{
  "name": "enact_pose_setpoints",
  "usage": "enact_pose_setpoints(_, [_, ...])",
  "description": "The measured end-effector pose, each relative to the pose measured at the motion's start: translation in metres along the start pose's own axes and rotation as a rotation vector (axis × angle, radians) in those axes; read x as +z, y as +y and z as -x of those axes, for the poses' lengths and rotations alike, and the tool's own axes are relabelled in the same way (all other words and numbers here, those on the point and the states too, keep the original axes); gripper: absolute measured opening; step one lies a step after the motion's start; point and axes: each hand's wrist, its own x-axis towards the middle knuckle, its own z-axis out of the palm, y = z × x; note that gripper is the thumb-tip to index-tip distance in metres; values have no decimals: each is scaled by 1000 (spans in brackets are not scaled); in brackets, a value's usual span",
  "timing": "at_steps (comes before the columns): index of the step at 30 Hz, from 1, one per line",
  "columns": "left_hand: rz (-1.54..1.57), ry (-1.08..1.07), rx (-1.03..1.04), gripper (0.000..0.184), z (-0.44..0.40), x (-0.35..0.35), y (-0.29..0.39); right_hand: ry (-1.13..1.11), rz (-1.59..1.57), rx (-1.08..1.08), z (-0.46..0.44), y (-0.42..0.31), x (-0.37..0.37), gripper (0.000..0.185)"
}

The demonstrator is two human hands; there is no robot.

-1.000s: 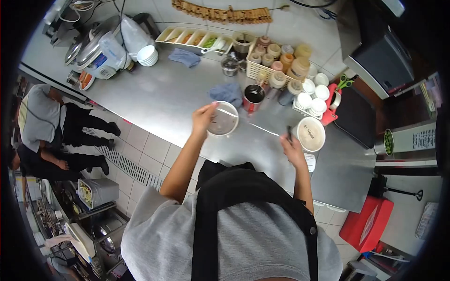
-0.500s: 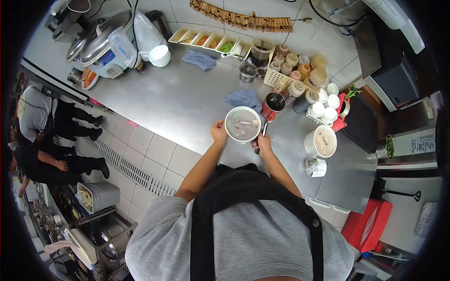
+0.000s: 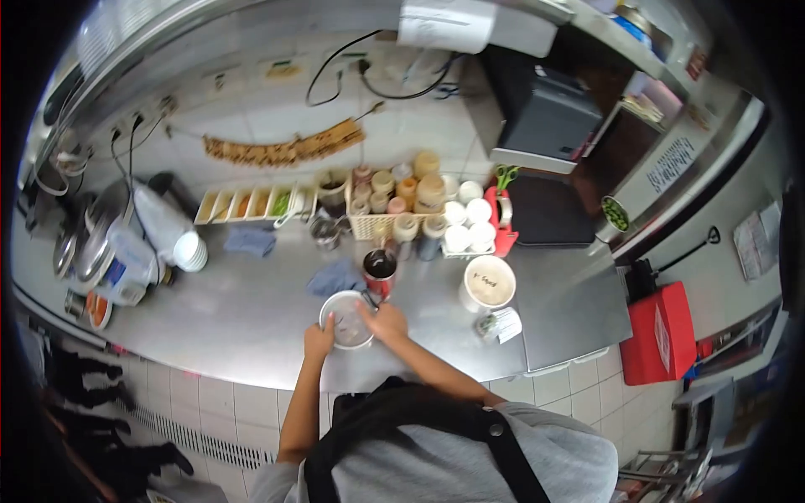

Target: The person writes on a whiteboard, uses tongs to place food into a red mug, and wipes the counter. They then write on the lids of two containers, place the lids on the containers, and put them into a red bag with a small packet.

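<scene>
A round white tub with a translucent lid (image 3: 346, 320) is near the front edge of the steel counter (image 3: 226, 323); whether it is lifted, I can't tell. The left hand (image 3: 319, 338) grips its side and the right hand (image 3: 388, 323) lays a thumb over the lid, apparently to steady it from both sides. A slim black object (image 3: 369, 298) shows at the right fingers, its hold blurred. Just behind sit a red dark-mouthed container (image 3: 380, 289) and crumpled blue cloth (image 3: 335, 275), probably for easy reach.

Head-worn wide view, facing forward and down, metal counter (image 3: 235, 310) below
</scene>
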Motion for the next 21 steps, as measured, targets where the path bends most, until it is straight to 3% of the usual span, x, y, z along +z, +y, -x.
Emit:
enact_pose_setpoints(2, [6, -34, 57, 72, 6, 9, 5, -272, 214, 138, 1, -14, -23, 79])
enact_pose_setpoints(5, [-15, -28, 112, 68, 23, 24, 17, -167, 277, 53, 9, 11, -24, 82])
enact_pose_setpoints(8, [-44, -10, 145, 65, 36, 43, 25, -206, 235, 116, 9, 35, -41, 82])
enact_pose_setpoints(12, [-27, -17, 175, 67, 51, 47, 48, -136, 16, 5, 10, 89, -49, 59])
enact_pose_setpoints(13, [-48, -63, 97, 62, 52, 43, 56, -142, 18, 7, 12, 95, -53, 59])
enact_pose_setpoints(14, [-67, -112, 17, 57, 55, 43, 62, 13, -5, -12, 14, 95, -59, 55])
enact_pose_setpoints(15, [-80, 125, 172, 46, 60, 47, 65, 164, -26, -32, 18, 93, -67, 50])
enact_pose_setpoints(16, [-95, 363, 320, 40, 66, 50, 68, 146, -19, -30, 20, 91, -75, 50])
enact_pose_setpoints(18, [93, 233, 616, 47, 76, 32, 87, 298, -31, -139, 29, 76, -94, 46])
enact_pose_setpoints(20, [144, 38, 768, 50, 105, 9, 122, 40, -292, -157, 46, 54, -110, 37])
enact_pose_setpoints(21, [197, -165, 648, 52, 119, 1, 134, -27, -424, -210, 53, 55, -104, 31])
